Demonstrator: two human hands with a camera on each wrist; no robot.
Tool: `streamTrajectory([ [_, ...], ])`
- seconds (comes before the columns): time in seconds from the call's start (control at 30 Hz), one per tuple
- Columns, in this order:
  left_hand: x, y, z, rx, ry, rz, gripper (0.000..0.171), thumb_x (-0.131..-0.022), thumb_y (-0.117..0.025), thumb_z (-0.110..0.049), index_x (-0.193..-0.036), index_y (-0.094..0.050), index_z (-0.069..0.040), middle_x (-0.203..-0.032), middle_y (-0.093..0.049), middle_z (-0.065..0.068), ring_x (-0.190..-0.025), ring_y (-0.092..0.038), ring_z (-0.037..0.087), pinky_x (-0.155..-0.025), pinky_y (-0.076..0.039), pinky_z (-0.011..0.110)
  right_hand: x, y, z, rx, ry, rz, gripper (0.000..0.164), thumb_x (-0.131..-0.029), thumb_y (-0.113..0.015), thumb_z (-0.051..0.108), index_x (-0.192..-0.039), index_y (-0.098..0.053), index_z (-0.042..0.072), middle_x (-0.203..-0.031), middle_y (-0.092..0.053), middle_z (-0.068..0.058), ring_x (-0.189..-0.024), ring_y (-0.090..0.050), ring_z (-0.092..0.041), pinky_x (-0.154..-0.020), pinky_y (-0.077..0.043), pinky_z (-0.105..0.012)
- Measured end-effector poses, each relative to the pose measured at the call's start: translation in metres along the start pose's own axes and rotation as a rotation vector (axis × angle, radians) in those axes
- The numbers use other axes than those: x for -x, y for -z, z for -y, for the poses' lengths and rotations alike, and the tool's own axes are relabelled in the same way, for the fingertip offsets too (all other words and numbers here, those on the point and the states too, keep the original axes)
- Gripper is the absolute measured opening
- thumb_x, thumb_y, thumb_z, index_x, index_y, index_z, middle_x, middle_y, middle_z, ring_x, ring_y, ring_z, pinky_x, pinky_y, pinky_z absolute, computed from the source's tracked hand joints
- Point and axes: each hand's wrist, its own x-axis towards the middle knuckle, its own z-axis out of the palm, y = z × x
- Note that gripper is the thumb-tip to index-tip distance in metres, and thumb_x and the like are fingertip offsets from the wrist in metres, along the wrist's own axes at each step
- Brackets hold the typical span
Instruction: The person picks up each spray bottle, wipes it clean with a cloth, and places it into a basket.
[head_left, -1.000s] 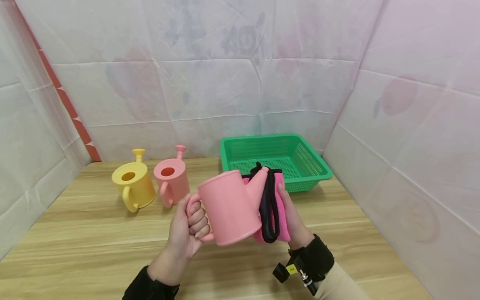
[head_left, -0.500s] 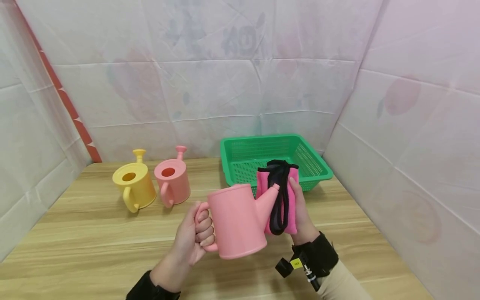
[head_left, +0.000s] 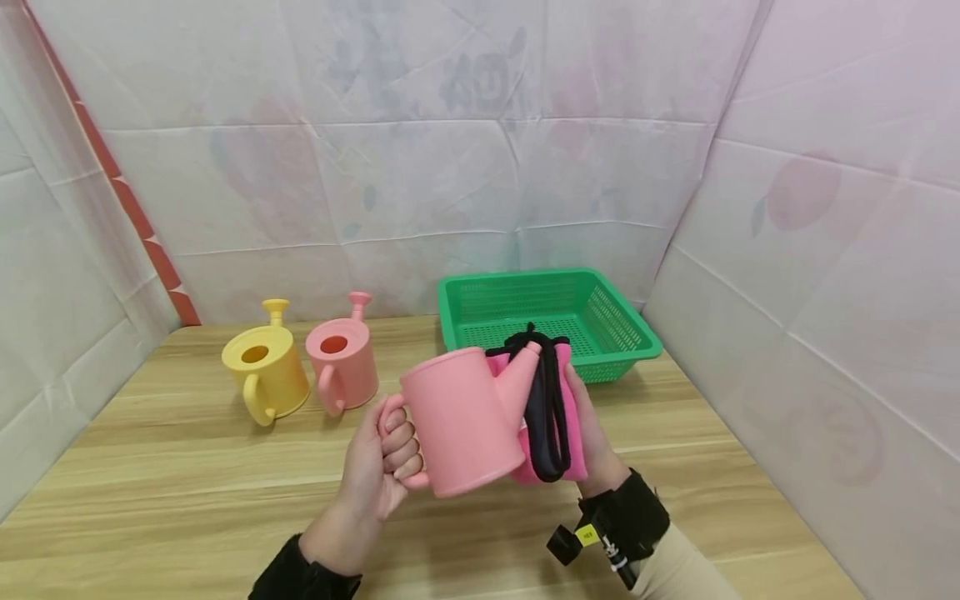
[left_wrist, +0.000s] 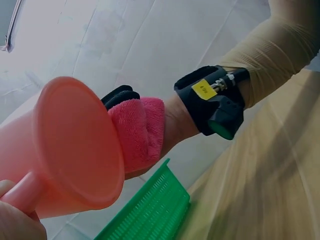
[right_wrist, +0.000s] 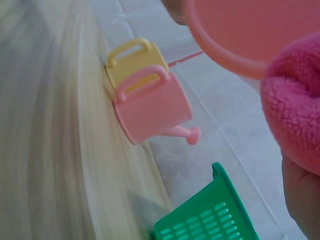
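My left hand (head_left: 375, 467) grips the handle of a pink watering can (head_left: 461, 425), held above the table and tilted. Its short spout points up to the right and has no sprinkler head on it. A folded pink plush cloth (head_left: 572, 417) with black edging and black loops is in my right hand (head_left: 594, 446), behind the spout. In the left wrist view the cloth (left_wrist: 137, 132) sits right beside the can's base (left_wrist: 82, 145); I cannot tell whether they touch. The right hand's fingers are mostly hidden by the cloth.
A yellow watering can (head_left: 273, 375) and another pink watering can (head_left: 345, 362) stand at the back left of the wooden table (head_left: 187, 500), sprinkler heads up. At the back right is a green plastic basket (head_left: 637, 333). Sheet-covered walls (head_left: 420, 183) enclose the back and sides.
Half a second ago the watering can and cloth had shifted right, with the can lower and the cloth higher. Now both are back left, near where they were one second ago.
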Motion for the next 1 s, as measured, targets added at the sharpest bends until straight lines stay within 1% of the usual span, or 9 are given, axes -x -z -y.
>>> streamTrajectory([
  [0.13,-0.002,-0.001,-0.003,-0.010,-0.055,-0.073,0.042,-0.101,-0.031,-0.035,-0.065,-0.027,-0.014,-0.050,-0.021,-0.005,-0.041,-0.014,0.009,-0.041,-0.008,0.024,0.001,0.003,-0.004,0.117,-0.043,-0.111,0.063,-0.097,-0.006,0.052,-0.129,-0.052,0.023,-0.107,-0.061,0.003,-0.089,-0.057,-0.008,-0.078,-0.046,-0.021],
  [0.2,-0.002,-0.001,-0.003,-0.020,-0.082,-0.088,0.042,-0.101,-0.030,-0.036,-0.065,-0.028,-0.014,-0.050,-0.021,-0.005,-0.041,-0.014,0.009,-0.041,-0.008,0.025,0.002,0.004,-0.005,0.215,-0.065,-0.218,0.056,-0.097,-0.012,0.054,-0.127,-0.051,0.026,-0.102,-0.061,0.005,-0.085,-0.057,-0.007,-0.076,-0.046,-0.022],
  [0.3,-0.002,-0.001,-0.004,-0.039,-0.114,-0.096,0.042,-0.101,-0.029,-0.036,-0.066,-0.029,-0.014,-0.051,-0.021,-0.005,-0.041,-0.015,0.010,-0.042,-0.008,0.025,0.004,0.003,-0.006,0.325,-0.120,-0.369,0.051,-0.095,-0.022,0.059,-0.124,-0.048,0.027,-0.099,-0.061,0.006,-0.085,-0.056,-0.007,-0.078,-0.045,-0.024],
  [0.43,-0.002,-0.001,-0.004,-0.072,-0.129,-0.069,0.042,-0.102,-0.028,-0.036,-0.066,-0.029,-0.014,-0.050,-0.020,-0.005,-0.041,-0.015,0.010,-0.041,-0.008,0.025,0.003,0.000,-0.006,0.412,-0.181,-0.463,0.059,-0.092,-0.025,0.063,-0.131,-0.038,0.021,-0.101,-0.060,0.004,-0.089,-0.055,-0.009,-0.081,-0.044,-0.027],
  [0.5,-0.001,-0.001,-0.004,-0.089,-0.120,-0.037,0.043,-0.102,-0.028,-0.035,-0.065,-0.027,-0.014,-0.050,-0.020,-0.005,-0.041,-0.014,0.010,-0.041,-0.008,0.025,0.003,-0.001,-0.005,0.429,-0.188,-0.480,0.064,-0.092,-0.023,0.064,-0.137,-0.032,0.019,-0.106,-0.058,0.004,-0.094,-0.054,-0.010,-0.084,-0.043,-0.028],
  [0.6,-0.001,-0.001,-0.004,-0.102,-0.084,0.018,0.043,-0.102,-0.027,-0.033,-0.064,-0.024,-0.014,-0.050,-0.018,-0.005,-0.040,-0.012,0.009,-0.040,-0.007,0.024,0.002,-0.002,-0.003,0.437,-0.173,-0.520,0.066,-0.092,-0.023,0.064,-0.140,-0.030,0.020,-0.110,-0.056,0.006,-0.097,-0.052,-0.009,-0.086,-0.042,-0.028],
  [0.73,0.000,-0.001,-0.002,-0.108,-0.029,0.055,0.042,-0.102,-0.026,-0.033,-0.065,-0.023,-0.014,-0.051,-0.017,-0.005,-0.040,-0.011,0.009,-0.040,-0.008,0.023,0.000,-0.002,0.001,0.388,-0.074,-0.536,0.059,-0.094,-0.025,0.061,-0.138,-0.036,0.024,-0.112,-0.058,0.009,-0.098,-0.051,-0.004,-0.085,-0.041,-0.022],
  [0.9,0.001,0.000,0.001,-0.093,-0.002,0.078,0.041,-0.102,-0.026,-0.034,-0.066,-0.023,-0.014,-0.051,-0.016,-0.005,-0.040,-0.011,0.008,-0.040,-0.009,0.022,-0.002,0.002,0.005,0.256,0.074,-0.445,0.051,-0.096,-0.023,0.054,-0.131,-0.047,0.024,-0.110,-0.061,0.007,-0.097,-0.054,-0.003,-0.083,-0.043,-0.018],
  [1.0,0.001,0.000,0.002,-0.079,0.003,0.081,0.040,-0.102,-0.026,-0.034,-0.068,-0.022,-0.014,-0.052,-0.016,-0.005,-0.041,-0.011,0.008,-0.040,-0.009,0.021,-0.002,0.004,0.005,0.188,0.088,-0.398,0.049,-0.097,-0.023,0.052,-0.126,-0.052,0.024,-0.109,-0.062,0.005,-0.095,-0.056,-0.004,-0.082,-0.045,-0.019],
])
